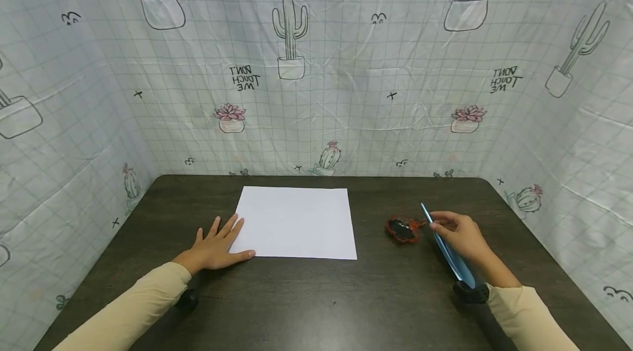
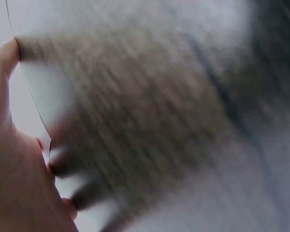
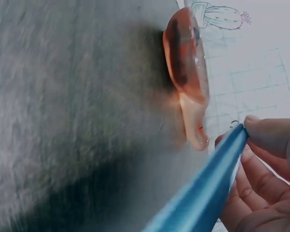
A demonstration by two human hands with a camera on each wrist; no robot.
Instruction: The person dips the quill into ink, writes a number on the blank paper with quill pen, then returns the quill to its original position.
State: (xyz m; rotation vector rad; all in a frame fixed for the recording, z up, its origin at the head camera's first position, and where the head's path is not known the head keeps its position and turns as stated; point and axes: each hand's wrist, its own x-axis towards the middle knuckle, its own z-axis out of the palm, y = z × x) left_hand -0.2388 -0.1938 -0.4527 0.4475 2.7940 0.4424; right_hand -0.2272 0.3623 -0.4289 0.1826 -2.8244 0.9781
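A blank white sheet of paper [image 1: 296, 223] lies flat on the dark table. My left hand [image 1: 215, 246] rests at its left edge with fingers spread, fingertips and thumb touching the paper. On the right, my right hand [image 1: 460, 234] pinches a long, flat blue object [image 3: 203, 193] between thumb and fingers. The blue object stands on a slant, narrow at the pinched end and broader toward the wrist; its exact kind is unclear. Just left of that hand lies a translucent red-orange object [image 1: 403, 229] with a dark rounded face and a short handle [image 3: 195, 125].
The dark wooden table [image 1: 316, 301] is bounded by a white cloth [image 1: 336, 43] with printed cacti at the back and sides. Black wrist devices sit at both cuffs; the right one [image 1: 470, 292] is close to the blue object's broad end.
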